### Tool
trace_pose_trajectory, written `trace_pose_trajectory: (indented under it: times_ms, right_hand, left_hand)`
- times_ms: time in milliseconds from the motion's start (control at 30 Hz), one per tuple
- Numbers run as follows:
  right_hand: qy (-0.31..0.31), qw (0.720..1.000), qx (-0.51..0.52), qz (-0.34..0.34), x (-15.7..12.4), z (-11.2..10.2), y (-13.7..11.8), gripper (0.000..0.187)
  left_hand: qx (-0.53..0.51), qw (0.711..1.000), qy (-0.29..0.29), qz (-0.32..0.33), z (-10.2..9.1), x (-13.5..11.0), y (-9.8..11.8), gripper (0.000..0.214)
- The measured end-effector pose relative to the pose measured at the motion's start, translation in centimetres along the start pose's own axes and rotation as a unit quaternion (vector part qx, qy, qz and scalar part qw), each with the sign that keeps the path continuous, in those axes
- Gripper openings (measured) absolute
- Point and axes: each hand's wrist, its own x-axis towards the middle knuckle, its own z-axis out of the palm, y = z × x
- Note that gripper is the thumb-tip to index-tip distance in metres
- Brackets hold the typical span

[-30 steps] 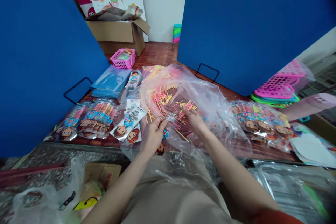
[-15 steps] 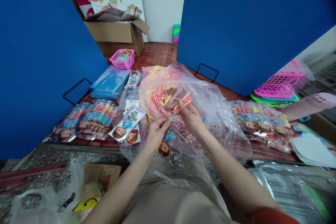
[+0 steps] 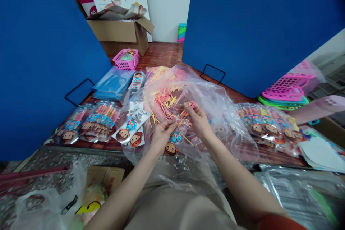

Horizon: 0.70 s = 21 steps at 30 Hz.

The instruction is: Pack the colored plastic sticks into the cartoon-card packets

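Note:
My left hand (image 3: 161,134) pinches the mouth of a small printed packet (image 3: 172,143) with a cartoon face at its bottom. My right hand (image 3: 198,119) holds a small bunch of pink and yellow sticks (image 3: 185,112) right at the packet's open top. Both hands work over a big clear plastic bag (image 3: 215,104) that holds a heap of loose coloured sticks (image 3: 165,99). Empty printed packets (image 3: 132,125) lie just left of my left hand.
Filled packets are stacked at the left (image 3: 91,122) and at the right (image 3: 266,122). Blue panels (image 3: 40,61) wall in both sides. A pink basket (image 3: 126,59), a cardboard box (image 3: 121,34) and blue bags (image 3: 113,84) sit farther back. Stacked baskets (image 3: 285,91) stand at the right.
My right hand picked a bunch of sticks out of the heap and brought it back to the packet's mouth. My left hand drew the packet slightly nearer and more of it shows.

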Motion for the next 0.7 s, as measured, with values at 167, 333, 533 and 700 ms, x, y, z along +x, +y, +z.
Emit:
trace_pose_trajectory:
  times_ms: [167,333,533,700]
  right_hand:
    - [-0.006,0.993,-0.115,-0.008,-0.7,0.0,-0.6,0.036]
    - [-0.021,0.979,-0.182,-0.085,-0.9,-0.4,-0.8,0.036]
    - [-0.06,0.96,-0.245,-0.118,-1.5,-0.6,-1.2,0.033]
    - [-0.131,0.916,-0.359,-0.12,-1.4,-0.9,-1.5,0.037]
  left_hand:
    - [-0.003,1.0,0.012,0.012,-0.1,0.3,-0.2,0.037]
    - [-0.011,1.0,0.007,0.012,-0.1,0.3,0.0,0.033]
    - [-0.051,0.998,0.011,0.019,0.2,0.0,0.4,0.03]
    - [-0.059,0.998,0.001,-0.002,0.3,-0.3,0.4,0.037]
